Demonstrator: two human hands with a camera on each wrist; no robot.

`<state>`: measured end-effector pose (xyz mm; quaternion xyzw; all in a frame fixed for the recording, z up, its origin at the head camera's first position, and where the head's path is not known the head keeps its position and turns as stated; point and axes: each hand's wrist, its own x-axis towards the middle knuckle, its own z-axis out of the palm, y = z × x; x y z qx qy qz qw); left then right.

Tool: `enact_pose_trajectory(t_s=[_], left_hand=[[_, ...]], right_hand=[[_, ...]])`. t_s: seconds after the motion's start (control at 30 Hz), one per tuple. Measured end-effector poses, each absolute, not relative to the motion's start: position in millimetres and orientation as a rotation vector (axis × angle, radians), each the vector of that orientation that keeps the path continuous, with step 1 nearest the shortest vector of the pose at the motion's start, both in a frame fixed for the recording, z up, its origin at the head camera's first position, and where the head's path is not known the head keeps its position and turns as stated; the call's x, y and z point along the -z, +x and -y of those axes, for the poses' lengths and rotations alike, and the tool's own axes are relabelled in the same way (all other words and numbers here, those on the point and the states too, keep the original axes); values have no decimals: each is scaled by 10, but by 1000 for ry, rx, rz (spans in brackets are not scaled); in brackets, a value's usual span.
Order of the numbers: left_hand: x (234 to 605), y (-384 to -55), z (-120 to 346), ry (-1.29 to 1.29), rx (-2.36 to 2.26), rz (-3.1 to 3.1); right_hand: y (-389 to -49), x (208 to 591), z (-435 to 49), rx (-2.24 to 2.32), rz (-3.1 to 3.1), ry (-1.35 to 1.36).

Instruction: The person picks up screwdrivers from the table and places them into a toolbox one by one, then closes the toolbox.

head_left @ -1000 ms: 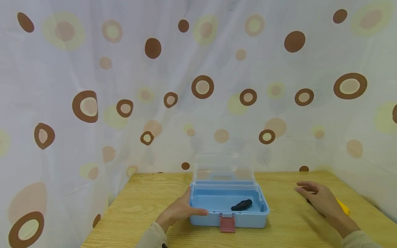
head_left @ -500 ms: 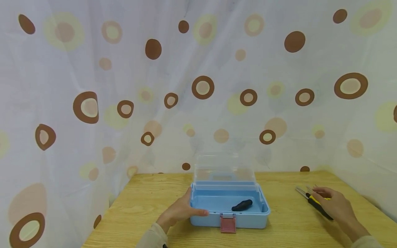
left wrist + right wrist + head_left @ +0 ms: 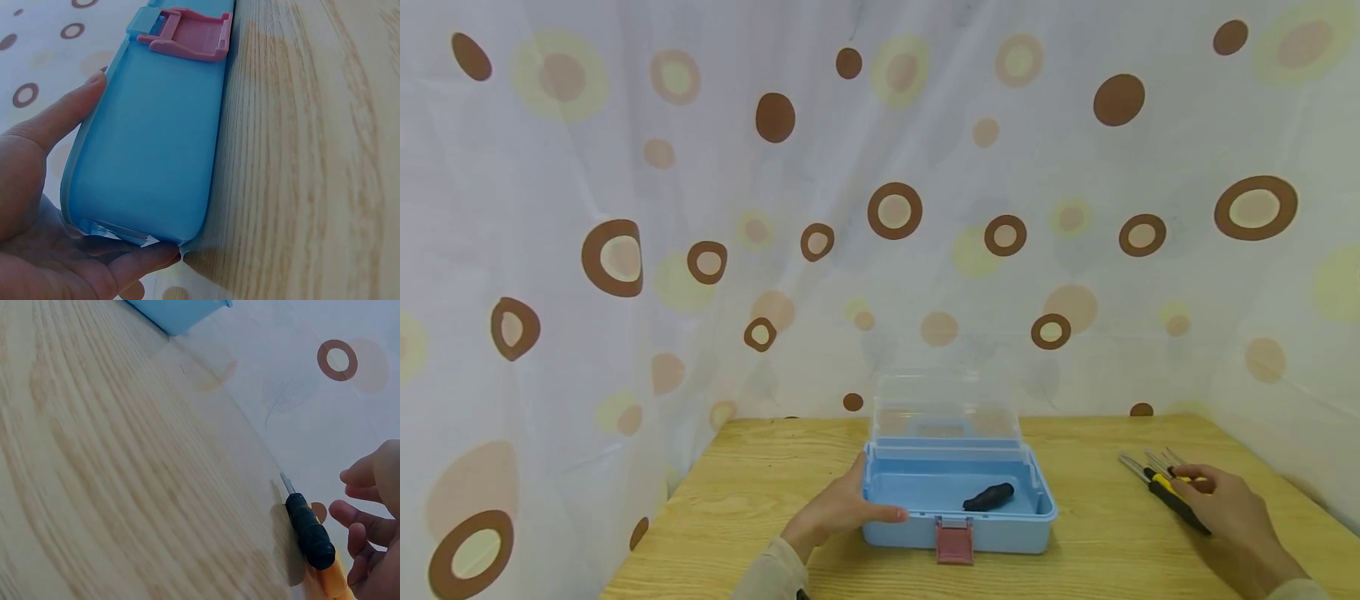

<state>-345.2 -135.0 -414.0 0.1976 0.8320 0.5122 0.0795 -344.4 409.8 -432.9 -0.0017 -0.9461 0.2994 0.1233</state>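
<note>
My left hand (image 3: 835,505) grips the left end of a light blue plastic toolbox (image 3: 898,533), thumb along the front rim (image 3: 75,109) and fingers at the end wall. Its clear lid (image 3: 943,408) stands raised and a pink latch (image 3: 954,545) hangs down in front. Inside lies a short black handle-shaped thing (image 3: 988,497). Off to the right, my right hand (image 3: 1236,512) hovers over several screwdrivers on the table, fingers loosely bent and holding nothing. The nearest screwdriver (image 3: 309,531) has a black and yellow handle; the others are partly hidden behind the fingers.
The wooden table (image 3: 752,467) reaches back to a spotted curtain (image 3: 820,292), which also hangs along both sides. Bare tabletop lies between the toolbox and the screwdrivers.
My right hand has drawn back rightward and toward me, so screwdrivers it covered now show. The left hand stays on the toolbox.
</note>
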Motion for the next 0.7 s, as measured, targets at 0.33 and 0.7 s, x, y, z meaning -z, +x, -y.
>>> enact_pose_trajectory(t_s=[0.33, 0.7], left_hand=[[4140, -3440, 1347, 591, -1552, -2488], [4130, -3435, 1340, 587, -1544, -2496]], right_hand=[[-3456, 4393, -4128, -811, 2847, -21], [-3440, 4446, -4105, -737, 2903, -90]])
